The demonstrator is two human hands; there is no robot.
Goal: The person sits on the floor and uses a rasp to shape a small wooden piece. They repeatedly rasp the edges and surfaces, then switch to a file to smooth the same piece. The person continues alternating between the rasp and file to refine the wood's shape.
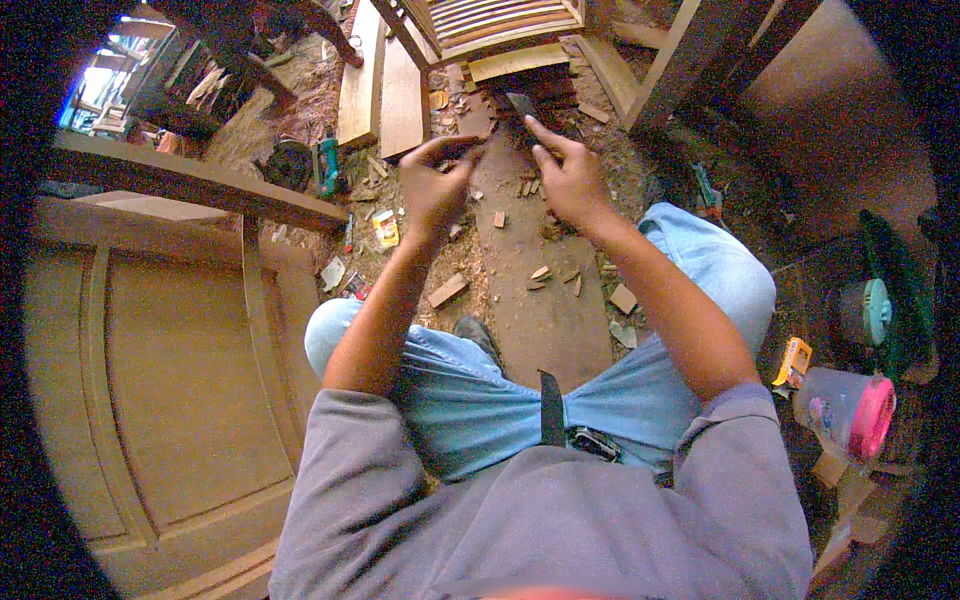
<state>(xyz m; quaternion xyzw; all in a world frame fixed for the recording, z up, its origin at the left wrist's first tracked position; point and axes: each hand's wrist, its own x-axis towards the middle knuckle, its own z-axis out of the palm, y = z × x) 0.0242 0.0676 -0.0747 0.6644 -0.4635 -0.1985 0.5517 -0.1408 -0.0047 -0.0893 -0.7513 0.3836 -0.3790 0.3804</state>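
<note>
My left hand (437, 192) is raised over a wooden plank (545, 320), thumb and fingers pinched together. Whatever is between those fingertips is too small to make out. A short, flat metal blade (520, 103) juts forward from my right hand (573, 182), whose index finger lies along it; its handle is hidden in the grip. The two hands are apart, on either side of the plank's far part. Beyond the blade sits a pale wood block (518, 63), in front of a slatted wooden frame (505, 25). Small wood offcuts (541, 272) and shavings lie on the plank.
Panelled wooden doors (190, 390) fill the left side. Pale boards (404, 95) lie at the far left of the plank, near a teal power tool (328, 165). A clear tub with a pink lid (872, 420) is at right. Another person's legs (255, 70) show at far left.
</note>
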